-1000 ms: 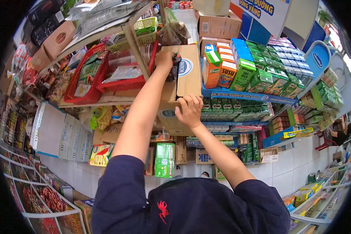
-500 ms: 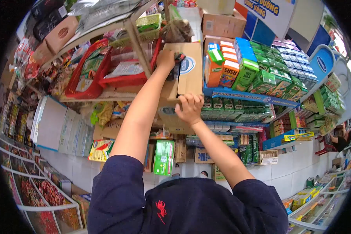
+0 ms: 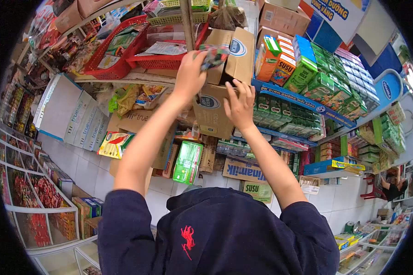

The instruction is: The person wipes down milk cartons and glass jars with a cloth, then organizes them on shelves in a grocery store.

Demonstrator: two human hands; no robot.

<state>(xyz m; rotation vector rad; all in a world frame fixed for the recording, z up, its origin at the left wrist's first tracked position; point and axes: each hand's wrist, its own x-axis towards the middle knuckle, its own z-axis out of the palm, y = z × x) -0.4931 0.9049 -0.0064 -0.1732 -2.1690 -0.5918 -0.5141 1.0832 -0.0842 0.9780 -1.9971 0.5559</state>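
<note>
Left hand [image 3: 192,75] — its dark packet [image 3: 214,57] blurred, unreadable.

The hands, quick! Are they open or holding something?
Left hand: closed, holding a blurry dark packet.
Right hand: open, fingers by the cardboard box.

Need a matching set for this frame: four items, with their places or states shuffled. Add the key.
1. Left hand
2. Right hand
3. Red baskets
4. Orange SUSU carton

A. On the rack with the blue lettered front edge
B. Fingers spread at the near edge of the cardboard box
C. On the shelf to the left of the box
D. Gripping a blurred packet with dark and red parts

Pairs: 1-D, 2-B, 3-C, 4-A
</note>
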